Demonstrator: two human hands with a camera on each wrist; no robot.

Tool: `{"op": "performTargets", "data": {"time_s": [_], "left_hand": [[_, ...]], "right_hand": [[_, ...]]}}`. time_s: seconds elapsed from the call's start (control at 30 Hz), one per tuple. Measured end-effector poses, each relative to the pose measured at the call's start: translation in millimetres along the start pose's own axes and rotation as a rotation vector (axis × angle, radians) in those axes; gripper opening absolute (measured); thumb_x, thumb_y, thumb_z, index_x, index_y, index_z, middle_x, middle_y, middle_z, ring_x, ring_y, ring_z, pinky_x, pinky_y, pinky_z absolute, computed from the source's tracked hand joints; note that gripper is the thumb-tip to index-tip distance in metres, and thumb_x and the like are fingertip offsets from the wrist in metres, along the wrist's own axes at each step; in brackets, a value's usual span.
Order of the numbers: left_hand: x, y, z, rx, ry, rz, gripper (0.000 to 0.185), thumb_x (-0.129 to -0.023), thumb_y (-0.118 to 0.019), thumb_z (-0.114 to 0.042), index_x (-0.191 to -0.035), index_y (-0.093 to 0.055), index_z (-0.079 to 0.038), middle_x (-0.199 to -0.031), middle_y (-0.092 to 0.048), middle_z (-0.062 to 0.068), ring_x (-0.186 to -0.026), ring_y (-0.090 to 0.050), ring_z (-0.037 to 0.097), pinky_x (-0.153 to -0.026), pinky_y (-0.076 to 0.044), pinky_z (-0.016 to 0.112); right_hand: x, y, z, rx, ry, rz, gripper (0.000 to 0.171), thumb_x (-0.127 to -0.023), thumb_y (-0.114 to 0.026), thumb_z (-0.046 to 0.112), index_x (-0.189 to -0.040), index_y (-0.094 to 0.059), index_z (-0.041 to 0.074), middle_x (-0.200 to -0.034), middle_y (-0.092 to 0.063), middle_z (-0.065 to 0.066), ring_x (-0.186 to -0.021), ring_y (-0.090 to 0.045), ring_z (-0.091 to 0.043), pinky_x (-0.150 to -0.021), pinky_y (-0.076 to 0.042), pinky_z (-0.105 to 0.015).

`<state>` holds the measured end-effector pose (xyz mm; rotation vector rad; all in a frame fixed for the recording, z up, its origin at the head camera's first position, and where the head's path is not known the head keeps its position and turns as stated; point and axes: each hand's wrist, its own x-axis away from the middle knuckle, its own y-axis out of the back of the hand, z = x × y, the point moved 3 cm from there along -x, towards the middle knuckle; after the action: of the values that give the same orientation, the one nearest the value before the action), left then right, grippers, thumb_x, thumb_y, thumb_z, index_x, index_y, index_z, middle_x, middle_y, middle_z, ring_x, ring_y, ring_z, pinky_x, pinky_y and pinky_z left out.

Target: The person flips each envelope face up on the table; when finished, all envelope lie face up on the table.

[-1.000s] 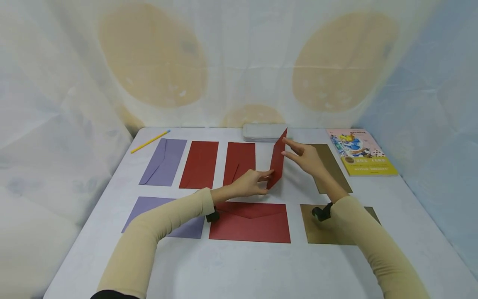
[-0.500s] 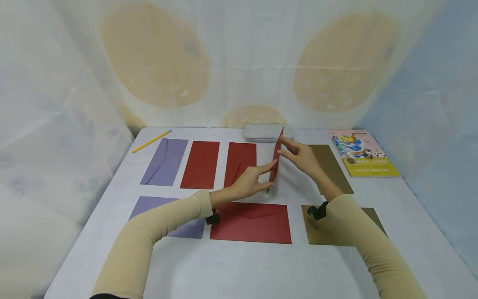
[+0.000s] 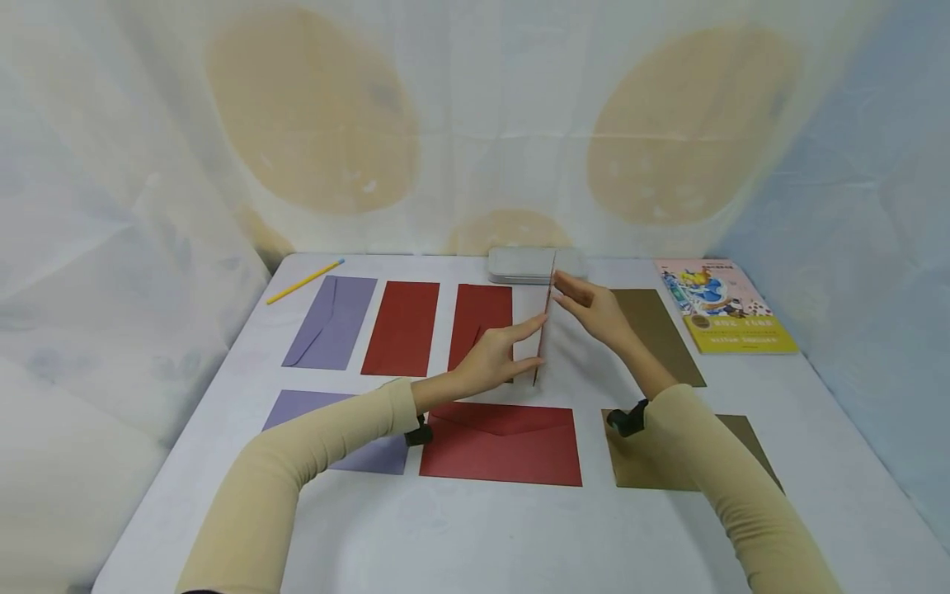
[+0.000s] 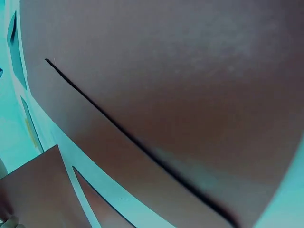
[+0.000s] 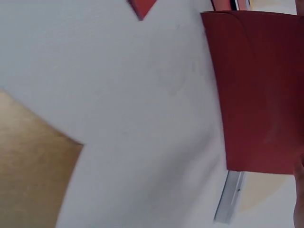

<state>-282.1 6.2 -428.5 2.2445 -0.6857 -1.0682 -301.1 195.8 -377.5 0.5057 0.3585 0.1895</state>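
A red envelope (image 3: 543, 346) stands on edge above the table, seen almost edge-on in the head view. My left hand (image 3: 493, 359) holds it from the left, thumb low and finger higher. From the right, my right hand (image 3: 596, 312) holds its far part, fingertips close together. In the right wrist view, one face of the envelope (image 5: 261, 92) fills the right side, and only slivers of my right fingers (image 5: 299, 204) show at the frame edge. A few left fingertips (image 4: 10, 221) appear at the lower left of the left wrist view.
Two red envelopes (image 3: 401, 328) and a purple one (image 3: 330, 322) lie left; a gold one (image 3: 656, 334) lies right. Nearer are purple, red (image 3: 505, 450) and gold envelopes (image 3: 638, 462). A pencil (image 3: 304, 281), grey case (image 3: 519, 266) and book (image 3: 723, 305) lie around them.
The red envelope has turned from showing its face at a slant to nearly edge-on. My left fingers have spread wider along it, and both hands have moved slightly.
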Motion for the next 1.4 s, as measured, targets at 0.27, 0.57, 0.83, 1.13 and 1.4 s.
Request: {"op": "performTargets", "data": {"time_s": [0.27, 0.57, 0.83, 1.13, 1.4], "left_hand": [[7.9, 6.7, 9.7, 0.068, 0.125, -0.027, 0.072, -0.084, -0.077, -0.019, -0.144, -0.043, -0.002, -0.140, -0.050, 0.011, -0.121, -0.054, 0.017, -0.093, -0.048, 0.038], [14.9, 6.0, 17.4, 0.360, 0.243, -0.098, 0.069, -0.084, -0.076, -0.011, -0.144, -0.044, -0.003, -0.141, -0.048, 0.015, -0.121, -0.055, 0.022, -0.094, -0.047, 0.039], [15.8, 7.6, -1.3, 0.411, 0.341, -0.091, 0.065, -0.085, -0.072, -0.004, -0.142, -0.041, 0.006, -0.137, -0.049, 0.023, -0.120, -0.054, 0.032, -0.092, -0.047, 0.048], [15.7, -0.5, -4.3, 0.445, 0.335, -0.074, 0.058, -0.085, -0.071, 0.002, -0.136, -0.045, 0.012, -0.136, -0.049, 0.028, -0.122, -0.052, 0.036, -0.089, -0.048, 0.050], [19.2, -17.0, 18.2, 0.252, 0.356, 0.028, 0.056, -0.082, -0.079, -0.016, -0.131, -0.057, -0.002, -0.131, -0.060, 0.009, -0.117, -0.058, 0.015, -0.078, -0.054, 0.027]], "right_hand": [[10, 0, -22, 0.037, -0.095, 0.074, 0.055, -0.097, -0.060, 0.018, -0.144, -0.040, -0.002, -0.142, -0.045, -0.022, -0.129, -0.046, -0.036, -0.098, -0.043, -0.046], [20, -7, -62, 0.112, -0.092, 0.229, 0.058, -0.096, -0.061, 0.026, -0.142, -0.043, -0.003, -0.144, -0.044, -0.018, -0.128, -0.046, -0.037, -0.099, -0.042, -0.048], [29, -2, -63, 0.146, -0.094, 0.254, 0.054, -0.097, -0.060, 0.020, -0.142, -0.042, -0.005, -0.144, -0.043, -0.021, -0.128, -0.044, -0.041, -0.099, -0.039, -0.054], [41, -1, -70, 0.254, -0.105, 0.345, 0.059, -0.094, -0.065, 0.024, -0.142, -0.044, -0.001, -0.140, -0.046, -0.025, -0.129, -0.044, -0.041, -0.098, -0.041, -0.055], [48, 4, -72, 0.330, -0.077, 0.349, 0.058, -0.094, -0.065, 0.027, -0.141, -0.046, -0.002, -0.139, -0.046, -0.026, -0.128, -0.045, -0.041, -0.098, -0.040, -0.056]]}}
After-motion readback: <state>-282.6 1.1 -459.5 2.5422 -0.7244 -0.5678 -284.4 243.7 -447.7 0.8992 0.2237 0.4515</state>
